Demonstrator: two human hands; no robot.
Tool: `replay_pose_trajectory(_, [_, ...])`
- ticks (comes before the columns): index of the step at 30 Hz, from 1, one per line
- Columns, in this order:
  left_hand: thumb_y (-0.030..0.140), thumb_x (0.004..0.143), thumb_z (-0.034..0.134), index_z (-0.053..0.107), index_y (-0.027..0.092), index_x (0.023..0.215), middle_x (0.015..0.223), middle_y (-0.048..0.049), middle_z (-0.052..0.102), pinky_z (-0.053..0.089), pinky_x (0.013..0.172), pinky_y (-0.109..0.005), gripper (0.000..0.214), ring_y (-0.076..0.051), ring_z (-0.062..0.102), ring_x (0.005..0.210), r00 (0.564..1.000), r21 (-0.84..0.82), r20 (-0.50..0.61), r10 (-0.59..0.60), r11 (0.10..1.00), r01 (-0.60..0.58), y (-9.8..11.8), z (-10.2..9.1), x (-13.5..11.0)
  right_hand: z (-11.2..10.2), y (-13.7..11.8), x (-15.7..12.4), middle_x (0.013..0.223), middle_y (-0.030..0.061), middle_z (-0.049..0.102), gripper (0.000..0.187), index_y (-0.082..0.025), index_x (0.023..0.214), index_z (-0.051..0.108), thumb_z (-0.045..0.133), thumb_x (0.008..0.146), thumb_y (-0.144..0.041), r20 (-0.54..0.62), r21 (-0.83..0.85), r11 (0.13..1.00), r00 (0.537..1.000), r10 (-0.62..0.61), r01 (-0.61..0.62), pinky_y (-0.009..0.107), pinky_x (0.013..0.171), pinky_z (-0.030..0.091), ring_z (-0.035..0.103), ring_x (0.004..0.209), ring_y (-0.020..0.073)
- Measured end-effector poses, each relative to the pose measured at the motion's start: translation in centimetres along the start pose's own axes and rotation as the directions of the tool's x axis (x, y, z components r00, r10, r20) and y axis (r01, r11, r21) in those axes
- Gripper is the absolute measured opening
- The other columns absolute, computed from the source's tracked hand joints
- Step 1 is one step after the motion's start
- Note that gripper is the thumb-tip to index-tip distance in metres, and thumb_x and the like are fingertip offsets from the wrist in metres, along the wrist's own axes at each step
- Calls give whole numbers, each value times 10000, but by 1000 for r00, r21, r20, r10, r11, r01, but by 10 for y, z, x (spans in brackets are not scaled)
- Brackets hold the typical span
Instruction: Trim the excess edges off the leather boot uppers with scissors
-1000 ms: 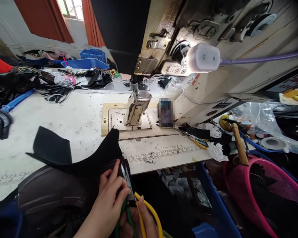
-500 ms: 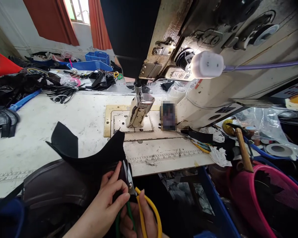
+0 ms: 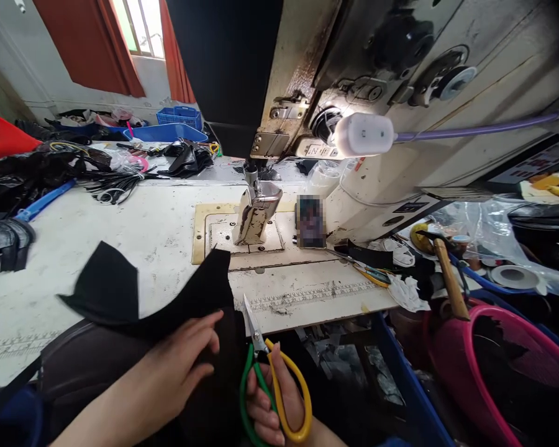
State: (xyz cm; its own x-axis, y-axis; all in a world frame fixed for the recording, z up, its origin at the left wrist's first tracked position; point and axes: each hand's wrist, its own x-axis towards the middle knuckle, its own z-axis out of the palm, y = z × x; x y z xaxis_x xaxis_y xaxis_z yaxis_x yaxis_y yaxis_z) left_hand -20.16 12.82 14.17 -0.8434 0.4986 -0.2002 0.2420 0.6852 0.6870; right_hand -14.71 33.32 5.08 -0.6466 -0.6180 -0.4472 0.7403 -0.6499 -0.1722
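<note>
Black material (image 3: 186, 292), partly cut to a curved edge, lies over the front edge of the table and hangs down in front of me. Its back left flap stands up off the tabletop. My left hand (image 3: 179, 363) rests over this material, fingers loosely spread and pointing right, with nothing gripped. In my right hand (image 3: 279, 397) is a pair of scissors (image 3: 257, 329) with one green and one yellow handle. Their blades look closed and point up and away, just right of the material's edge. Beneath my left forearm lies a dark brown leather-like piece (image 3: 74, 366).
A post-bed sewing machine (image 3: 258, 214) stands ahead, its lit lamp (image 3: 364, 134) overhead. To the right are a hammer (image 3: 451, 279), crumpled white paper (image 3: 409, 293) and a pink bin (image 3: 475, 360). Black straps (image 3: 114, 185) lie at back left on the white table (image 3: 168, 217).
The scissors have come away from the material, moving right and turning in view. My left hand has shifted left and its fingers have loosened; the black flap has moved left too.
</note>
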Motion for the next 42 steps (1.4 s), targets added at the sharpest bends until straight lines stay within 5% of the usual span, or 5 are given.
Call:
replay_pose_trajectory(7, [363, 693, 810, 505, 149, 1294, 1214, -150, 564, 440, 964, -456, 707, -338, 514, 1120, 996, 422, -39, 78, 905, -55, -12, -24, 58, -5, -39, -50, 482, -85, 373, 617, -141, 758, 593, 524, 804, -752, 3, -453, 866, 971, -237, 213, 161, 263, 241, 215, 300, 28])
replay_pose_trajectory(11, [488, 646, 822, 543, 141, 1277, 1099, -132, 575, 438, 912, -459, 773, -336, 504, 1030, 996, 471, -17, 82, 880, -65, -7, -19, 74, 22, -91, -88, 641, -32, 444, 568, -158, 875, 567, 534, 807, -721, 143, -974, 100, 891, -430, 205, 211, 423, 327, 398, 484, 87])
replay_pose_trajectory(17, [492, 649, 809, 544, 120, 1223, 1073, -126, 569, 470, 874, -427, 733, -315, 545, 985, 998, 460, 10, 57, 886, -56, 18, 8, 81, 46, -146, -89, 816, 59, 572, 282, -162, 807, 542, 643, 787, -424, 264, -502, -842, 893, -366, -197, 293, 624, 363, 521, 714, 189])
replay_pose_trajectory(25, [241, 826, 615, 636, 213, 914, 909, -41, 670, 469, 741, -295, 95, -220, 642, 848, 955, 314, 182, 236, 906, -284, 14, -16, 117, 37, -173, -77, 853, 62, 611, 127, -162, 814, 579, 610, 711, -230, 219, -263, -948, 945, -241, -181, 290, 608, 337, 563, 756, 198])
replay_pose_trajectory(42, [216, 867, 515, 646, 210, 787, 800, -8, 655, 410, 647, -259, 153, -155, 593, 711, 936, 120, 108, 334, 930, -346, 0, -10, 128, 87, -213, -42, 791, 55, 645, 182, -150, 837, 643, 617, 783, -323, 101, -69, -996, 993, -68, -61, 288, 548, 255, 546, 616, 159])
